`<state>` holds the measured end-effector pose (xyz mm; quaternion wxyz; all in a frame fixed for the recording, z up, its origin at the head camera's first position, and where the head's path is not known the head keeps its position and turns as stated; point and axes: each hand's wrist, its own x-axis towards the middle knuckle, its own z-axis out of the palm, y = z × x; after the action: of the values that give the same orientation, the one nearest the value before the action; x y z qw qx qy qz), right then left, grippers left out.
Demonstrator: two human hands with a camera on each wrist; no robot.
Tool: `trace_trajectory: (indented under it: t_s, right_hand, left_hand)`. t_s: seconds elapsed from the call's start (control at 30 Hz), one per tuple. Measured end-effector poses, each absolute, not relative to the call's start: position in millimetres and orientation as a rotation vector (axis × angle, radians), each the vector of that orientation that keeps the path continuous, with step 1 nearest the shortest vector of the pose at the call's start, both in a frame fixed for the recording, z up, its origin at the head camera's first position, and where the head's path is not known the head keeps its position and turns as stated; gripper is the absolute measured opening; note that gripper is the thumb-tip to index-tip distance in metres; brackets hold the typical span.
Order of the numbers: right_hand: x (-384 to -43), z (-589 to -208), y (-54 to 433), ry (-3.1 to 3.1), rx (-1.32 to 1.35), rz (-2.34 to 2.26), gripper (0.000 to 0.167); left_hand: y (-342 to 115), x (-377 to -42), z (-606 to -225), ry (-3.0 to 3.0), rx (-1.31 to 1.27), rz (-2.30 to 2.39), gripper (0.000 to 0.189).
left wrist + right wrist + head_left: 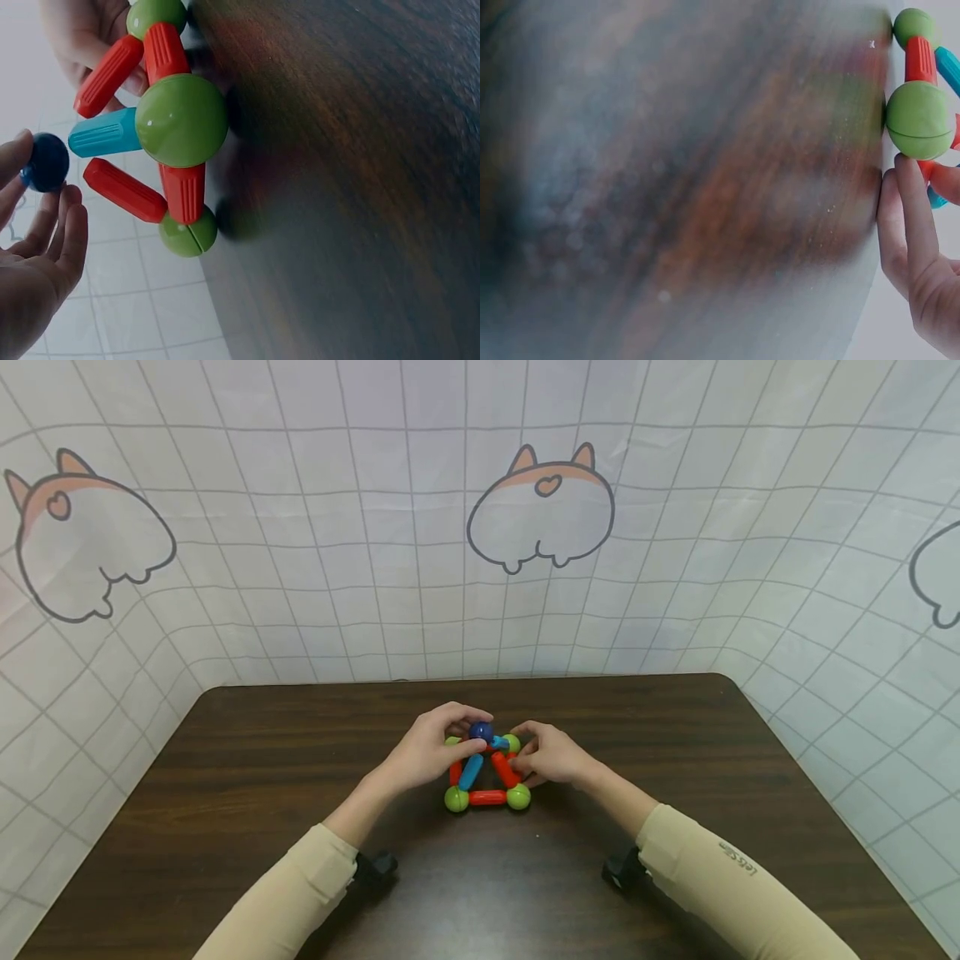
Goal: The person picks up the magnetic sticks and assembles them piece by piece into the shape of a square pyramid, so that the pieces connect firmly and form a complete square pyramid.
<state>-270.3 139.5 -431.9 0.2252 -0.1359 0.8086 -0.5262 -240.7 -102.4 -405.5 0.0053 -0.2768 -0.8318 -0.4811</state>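
Note:
My left hand (431,747) holds a dark blue ball (482,732) between thumb and fingers, over a stick-and-ball frame on the table. In the left wrist view the blue ball (46,163) sits just apart from the free end of a blue stick (105,132). Green balls (457,799) form the frame's base corners, joined by red sticks (487,797). More sticks lean up and inward from these corners. My right hand (551,756) grips the frame's right side; in the right wrist view its thumb and fingers pinch a red stick (925,169) beside a green ball (919,120).
The dark wood table (247,802) extends around the frame on all sides. Behind it and at both sides hangs a white gridded cloth (322,568) with animal drawings. Black wrist devices (378,868) show below both sleeves.

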Motion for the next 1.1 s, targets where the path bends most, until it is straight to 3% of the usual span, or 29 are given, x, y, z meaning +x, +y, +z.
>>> trace_trajectory:
  t_s: [0.27, 0.57, 1.1]
  right_hand:
    - [-269.2, -430.0, 138.6, 2.238, -0.378, -1.443, 0.052]
    - [-270.9, -431.2, 140.9, 2.230, -0.397, -1.426, 0.054]
    - [-270.7, -430.2, 142.2, 2.231, -0.449, -1.346, 0.061]
  left_hand:
    - [-102.8, -239.7, -407.6, -2.638, -0.942, -1.465, 0.038]
    - [-103.9, -239.3, -409.9, -2.670, -0.900, -1.454, 0.028]
    - [-101.2, -234.8, -412.0, -2.671, -0.861, -1.476, 0.027]
